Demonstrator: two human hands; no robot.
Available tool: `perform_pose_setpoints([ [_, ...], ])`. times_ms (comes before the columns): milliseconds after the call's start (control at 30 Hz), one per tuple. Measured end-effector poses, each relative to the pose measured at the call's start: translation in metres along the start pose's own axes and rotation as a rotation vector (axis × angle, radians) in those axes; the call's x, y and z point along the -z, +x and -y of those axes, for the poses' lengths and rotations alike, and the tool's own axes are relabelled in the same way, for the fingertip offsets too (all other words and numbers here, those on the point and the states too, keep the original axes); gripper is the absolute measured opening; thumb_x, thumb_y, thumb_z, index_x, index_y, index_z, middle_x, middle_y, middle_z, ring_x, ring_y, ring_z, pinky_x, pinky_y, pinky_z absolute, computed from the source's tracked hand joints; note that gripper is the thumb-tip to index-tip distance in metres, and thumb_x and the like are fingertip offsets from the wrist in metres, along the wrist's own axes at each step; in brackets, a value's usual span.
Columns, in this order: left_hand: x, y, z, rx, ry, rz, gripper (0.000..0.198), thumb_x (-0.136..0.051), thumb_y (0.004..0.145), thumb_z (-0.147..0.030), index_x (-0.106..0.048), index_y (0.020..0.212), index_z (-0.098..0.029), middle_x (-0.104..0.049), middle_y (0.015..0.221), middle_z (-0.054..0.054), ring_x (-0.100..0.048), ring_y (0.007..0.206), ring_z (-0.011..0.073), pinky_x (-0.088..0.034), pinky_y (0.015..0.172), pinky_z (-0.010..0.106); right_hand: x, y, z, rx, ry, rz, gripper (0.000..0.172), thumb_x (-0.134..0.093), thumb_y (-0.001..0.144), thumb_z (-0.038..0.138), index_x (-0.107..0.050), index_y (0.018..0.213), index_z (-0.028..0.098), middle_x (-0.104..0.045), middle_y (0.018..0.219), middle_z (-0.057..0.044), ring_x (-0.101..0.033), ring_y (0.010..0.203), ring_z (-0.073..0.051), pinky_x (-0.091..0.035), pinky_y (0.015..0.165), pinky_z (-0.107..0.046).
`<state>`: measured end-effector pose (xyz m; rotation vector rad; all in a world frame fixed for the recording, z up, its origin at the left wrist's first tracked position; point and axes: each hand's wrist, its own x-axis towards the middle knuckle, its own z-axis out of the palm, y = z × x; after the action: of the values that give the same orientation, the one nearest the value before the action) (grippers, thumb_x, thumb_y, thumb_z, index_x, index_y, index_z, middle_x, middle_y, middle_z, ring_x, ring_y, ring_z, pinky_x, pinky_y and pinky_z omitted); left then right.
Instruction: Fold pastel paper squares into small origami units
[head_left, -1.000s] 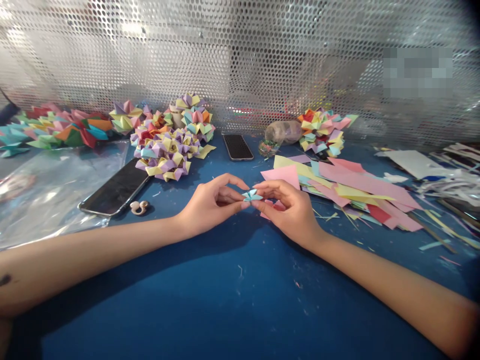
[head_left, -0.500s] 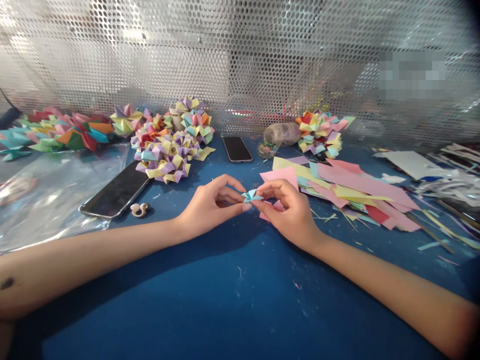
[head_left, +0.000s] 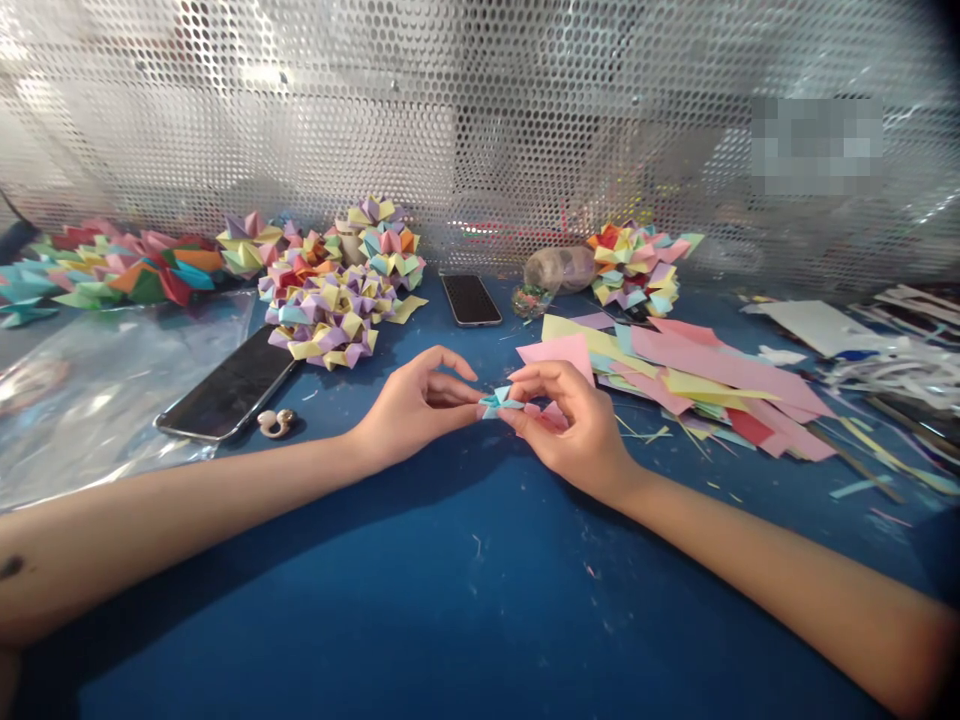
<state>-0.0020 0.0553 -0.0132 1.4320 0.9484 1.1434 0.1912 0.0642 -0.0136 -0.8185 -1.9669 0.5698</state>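
A small light-blue folded paper piece [head_left: 499, 403] with pointed flaps is held above the blue table, between the fingertips of both hands. My left hand [head_left: 422, 402] pinches its left end with thumb and a finger, the index finger raised off it. On the other side, my right hand [head_left: 568, 415] grips the right end between thumb and bent fingers. The fingers cover part of the folds. Just behind my right hand lies a pink paper sheet [head_left: 559, 352], and a smaller pink piece shows beneath that hand.
Paper strips [head_left: 697, 370] are heaped at the right. Folded-paper clusters [head_left: 334, 310] stand at the back left, another cluster [head_left: 637, 268] at the back right. Two phones, one large [head_left: 229, 385] and one small [head_left: 470, 300], and a small ring-like object [head_left: 276, 424] lie around. A perforated metal panel [head_left: 360, 120] rises behind.
The blue paper piece has turned in my fingers and shows its flaps differently. My left index finger has lifted away from it. The view has shifted slightly.
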Motion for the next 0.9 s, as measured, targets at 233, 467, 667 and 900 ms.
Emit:
perform_pose_setpoints([
  [233, -0.0007, -0.0027, -0.0072, 0.034, -0.037, 0.040, 0.030, -0.074, 0.070, -0.019, -0.053, 0.091, -0.014, -0.073, 0.074, 0.002, -0.068, 0.062, 0.0110, -0.050, 0.058, 0.018, 0.0006, -0.0003, -0.0004, 0.042, -0.038, -0.006, 0.030, -0.067, 0.078, 0.017, -0.053, 0.104, 0.021, -0.063, 0.081, 0.001, -0.062, 0.074, -0.012, -0.048, 0.058, -0.022],
  [467, -0.0016, -0.0019, -0.0039, -0.008, -0.059, 0.042, 0.031, -0.075, 0.070, -0.019, -0.052, 0.089, -0.015, -0.072, 0.071, 0.001, -0.067, 0.061, 0.0106, -0.051, 0.057, 0.018, 0.0013, 0.0010, -0.0006, 0.011, 0.006, 0.016, 0.032, -0.067, 0.078, 0.020, -0.053, 0.107, 0.022, -0.062, 0.081, 0.000, -0.061, 0.074, -0.012, -0.047, 0.054, -0.022],
  [667, -0.0002, -0.0011, -0.0013, -0.052, -0.166, -0.004, 0.032, -0.076, 0.070, -0.018, -0.045, 0.078, -0.016, -0.073, 0.073, 0.001, -0.068, 0.065, 0.0094, -0.052, 0.060, 0.016, 0.0010, 0.0054, -0.0060, -0.116, 0.168, 0.001, 0.044, -0.077, 0.070, 0.030, -0.051, 0.105, 0.023, -0.064, 0.092, -0.002, -0.064, 0.085, -0.016, -0.053, 0.069, -0.027],
  [900, 0.0000, 0.0016, 0.0001, -0.020, -0.177, 0.020, 0.034, -0.077, 0.066, -0.014, -0.046, 0.079, -0.016, -0.072, 0.075, 0.001, -0.069, 0.071, 0.0106, -0.054, 0.068, 0.020, 0.0014, 0.0046, -0.0009, -0.204, 0.186, -0.012, 0.037, -0.076, 0.070, 0.033, -0.056, 0.099, 0.022, -0.069, 0.085, -0.002, -0.067, 0.075, -0.016, -0.054, 0.065, -0.028],
])
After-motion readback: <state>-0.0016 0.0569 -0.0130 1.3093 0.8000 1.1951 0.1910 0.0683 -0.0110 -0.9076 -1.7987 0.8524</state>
